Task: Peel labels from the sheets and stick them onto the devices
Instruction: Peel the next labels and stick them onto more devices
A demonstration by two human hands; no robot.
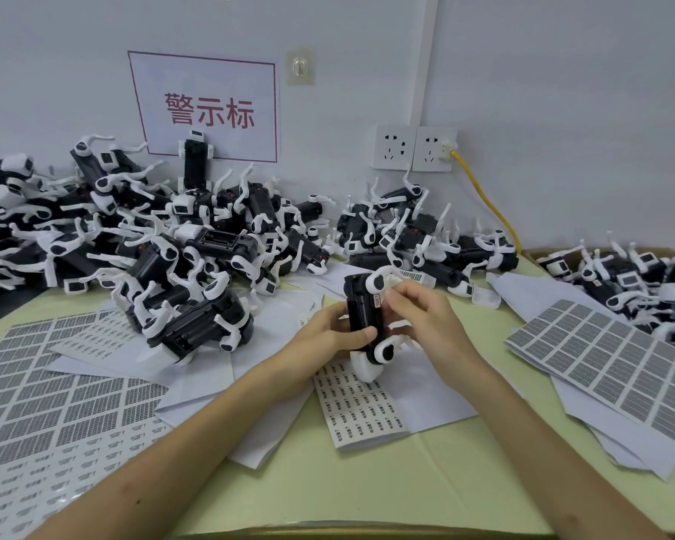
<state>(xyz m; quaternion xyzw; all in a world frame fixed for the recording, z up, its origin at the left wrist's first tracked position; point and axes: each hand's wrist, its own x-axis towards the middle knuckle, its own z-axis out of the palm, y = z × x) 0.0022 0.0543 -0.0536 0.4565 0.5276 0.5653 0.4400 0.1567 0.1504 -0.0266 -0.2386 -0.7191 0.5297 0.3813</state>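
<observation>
My left hand [330, 333] grips a black-and-white device [363, 317] upright above the table's middle, thumb across its black body. My right hand [417, 309] curls its fingertips against the device's upper right side, where a small white label [377, 300] sits on the black body. A narrow sheet of small printed labels [361, 411] lies on white paper just below the device.
A big heap of the same devices [153, 228] fills the back left, a smaller heap [417, 235] the back middle, and more fill a box [636, 278] at right. Label sheets [47, 403] cover the left; a grey label sheet [608, 356] lies right. A yellow cable [488, 204] runs from the wall socket.
</observation>
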